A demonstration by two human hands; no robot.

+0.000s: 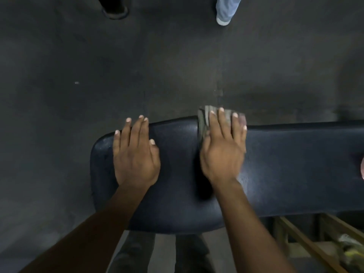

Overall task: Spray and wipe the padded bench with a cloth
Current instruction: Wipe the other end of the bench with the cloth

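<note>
while both hands rest on the padded bench (pixel 285 170), obs as follows. bench = dark blue/black vinyl pad, runs left-right across lower half of view, rounded end at left, extends off frame at right. left hand (pixel 136 154) lies flat, palm down, near the rounded end; fingers spread a little, tips reaching the far edge of pad, holding nothing. right hand (pixel 222 152) also palm down, just right of the left hand, fingers spread and pressing flat on a cloth (pixel 204 119). cloth = grey-green, folded or bunched, sits at far edge of pad w/ part sticking out past the edge beyond the fingertips; most of it hidden under the hand. right hand + cloth look blurred. pad surface shows a faint sheen to the right of right hand, poss. wet, can't confirm.

surroundings: dark grey floor (pixel 78 66) beyond bench. another person's leg (pixel 226 8) in light trousers and pale shoe at top of view. dark round base (pixel 116 10) at top left. wooden frame (pixel 307 239) lower right, under bench edge. spray bottle not ident. in view.
</note>
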